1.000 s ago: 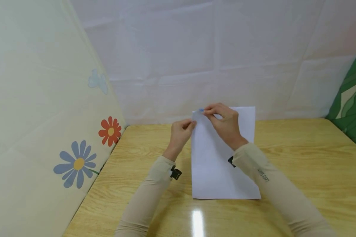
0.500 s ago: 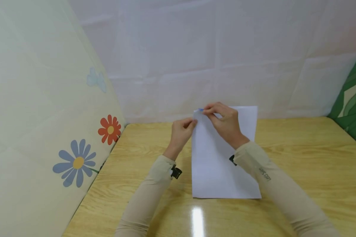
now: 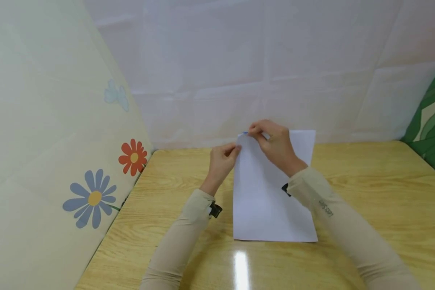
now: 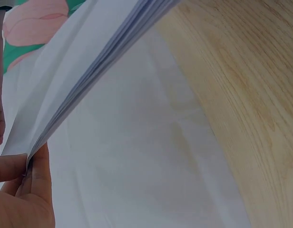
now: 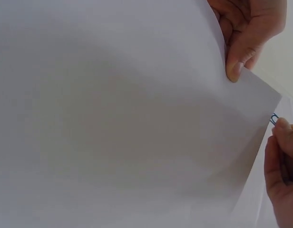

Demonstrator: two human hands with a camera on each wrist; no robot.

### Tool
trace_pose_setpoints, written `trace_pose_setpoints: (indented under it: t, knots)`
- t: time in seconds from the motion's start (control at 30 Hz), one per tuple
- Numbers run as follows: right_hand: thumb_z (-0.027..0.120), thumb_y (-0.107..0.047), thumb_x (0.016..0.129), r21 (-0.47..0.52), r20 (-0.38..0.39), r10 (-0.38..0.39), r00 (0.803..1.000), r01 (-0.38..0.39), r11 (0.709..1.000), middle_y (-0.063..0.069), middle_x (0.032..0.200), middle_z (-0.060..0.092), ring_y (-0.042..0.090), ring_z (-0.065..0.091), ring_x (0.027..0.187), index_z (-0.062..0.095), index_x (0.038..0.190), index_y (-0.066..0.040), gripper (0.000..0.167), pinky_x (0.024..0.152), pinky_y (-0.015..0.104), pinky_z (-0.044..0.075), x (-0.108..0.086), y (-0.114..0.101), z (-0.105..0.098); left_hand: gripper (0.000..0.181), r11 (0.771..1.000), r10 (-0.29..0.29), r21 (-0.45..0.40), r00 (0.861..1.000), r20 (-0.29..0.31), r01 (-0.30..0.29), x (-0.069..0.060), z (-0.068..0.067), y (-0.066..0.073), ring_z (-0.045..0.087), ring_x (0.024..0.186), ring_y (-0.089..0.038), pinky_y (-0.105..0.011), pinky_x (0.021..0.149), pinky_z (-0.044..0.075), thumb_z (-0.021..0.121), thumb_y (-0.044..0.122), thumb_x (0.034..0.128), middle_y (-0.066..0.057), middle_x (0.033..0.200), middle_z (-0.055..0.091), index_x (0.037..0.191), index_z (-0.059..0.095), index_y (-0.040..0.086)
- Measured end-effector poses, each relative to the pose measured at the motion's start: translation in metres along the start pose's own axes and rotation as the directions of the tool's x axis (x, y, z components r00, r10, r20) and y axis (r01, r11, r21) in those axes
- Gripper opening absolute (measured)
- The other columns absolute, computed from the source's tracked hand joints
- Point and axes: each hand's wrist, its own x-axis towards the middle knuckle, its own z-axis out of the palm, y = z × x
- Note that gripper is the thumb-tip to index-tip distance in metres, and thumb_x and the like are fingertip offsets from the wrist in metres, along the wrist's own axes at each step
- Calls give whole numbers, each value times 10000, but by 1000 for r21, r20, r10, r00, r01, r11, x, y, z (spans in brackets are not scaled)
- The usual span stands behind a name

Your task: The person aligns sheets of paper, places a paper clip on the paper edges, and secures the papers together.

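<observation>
A stack of white paper (image 3: 268, 201) stands upright above the wooden table; its layered sheet edges show in the left wrist view. My left hand (image 3: 222, 161) pinches the stack's left edge near the upper corner, thumb in front and fingers behind (image 4: 39, 175). With thumb and forefinger my right hand (image 3: 275, 143) pinches a small blue paper clip (image 5: 274, 118) at the top edge, close to that corner. In the right wrist view the clip's looped end meets the paper's edge; how far it sits over the sheets cannot be told.
The wooden table (image 3: 174, 181) reaches back to a creased white cloth backdrop (image 3: 210, 80). A cream panel with printed flowers (image 3: 95, 198) borders it on the left. Green leaf-patterned cloth (image 3: 433, 133) hangs at the right.
My right hand has risen slightly at the top edge, still pinching the paper clip. The left hand keeps its pinch on the paper, which has barely shifted.
</observation>
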Motion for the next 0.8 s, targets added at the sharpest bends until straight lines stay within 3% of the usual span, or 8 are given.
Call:
trace_pose_setpoints:
  t: [0.27,0.47,0.8]
  knots:
    - [702,71,814,3,105,23,994,-24,1000,128,866,683,226,645,816,667,802,10,72,716,289,515,10,-2,-4,121,1000,1,2,1000,6,-1,1,1,-1,546,605,-53,-175,538,445,654,11,889,-204,827,707,916,734,-75]
    - [683,98,819,-6,163,-20,986,21,1000,136,851,674,270,630,812,669,815,15,85,717,370,518,15,1,-8,131,1000,-23,-10,1000,20,23,0,2,-2,552,609,-72,-174,536,442,650,20,898,-211,845,708,949,732,-69]
    - [677,148,801,27,216,-45,975,41,999,135,841,680,274,630,818,661,793,11,138,727,360,512,21,3,-16,112,999,12,-30,1000,4,-12,1,4,-3,567,631,-42,-167,567,463,665,-6,872,-218,855,708,929,733,-74]
